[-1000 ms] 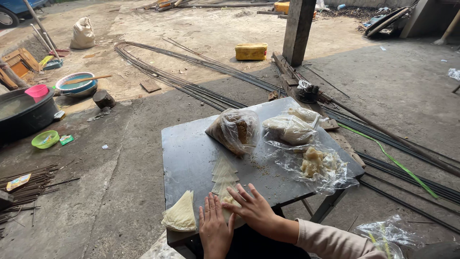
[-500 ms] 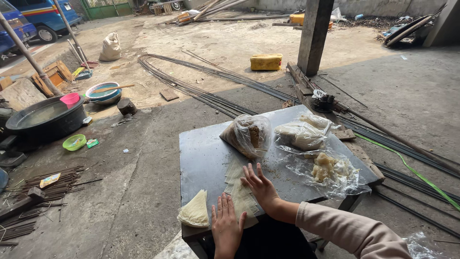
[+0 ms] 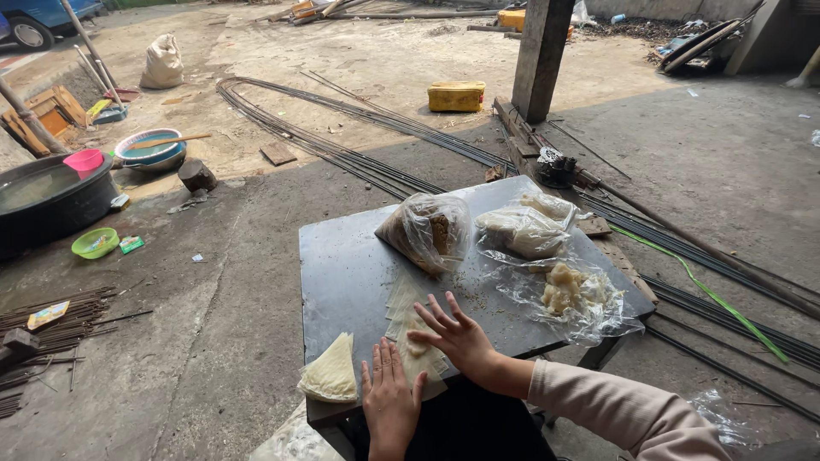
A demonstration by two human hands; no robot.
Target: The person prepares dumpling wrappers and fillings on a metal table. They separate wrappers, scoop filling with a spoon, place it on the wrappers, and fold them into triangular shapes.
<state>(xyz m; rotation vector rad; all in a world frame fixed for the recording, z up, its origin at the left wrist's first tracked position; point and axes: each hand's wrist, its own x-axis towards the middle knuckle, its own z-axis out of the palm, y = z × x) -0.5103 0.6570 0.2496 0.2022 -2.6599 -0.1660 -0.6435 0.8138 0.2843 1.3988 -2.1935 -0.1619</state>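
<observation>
A dark grey metal table (image 3: 342, 265) stands in front of me. On its near edge lies a thin pale sheet of dough or wrapper (image 3: 403, 312). My left hand (image 3: 389, 401) rests flat on its near end, fingers apart. My right hand (image 3: 457, 333) presses on the sheet a little farther in, fingers spread, with a small pale lump just under the palm. A folded triangular pale wrapper (image 3: 331, 371) lies at the table's near left corner. Neither hand grips anything.
Three clear plastic bags sit on the table: one with brown filling (image 3: 427, 230), one with white contents (image 3: 521, 229), one open with pale lumps (image 3: 572, 290). Long steel rods (image 3: 359, 162) cross the concrete ground. A black basin (image 3: 47, 196), bowls, a sack and a concrete post (image 3: 540, 55) stand around.
The camera view has shifted slightly; both hands stay on the pale sheet, the right hand moving a little over it. The bags have not moved.
</observation>
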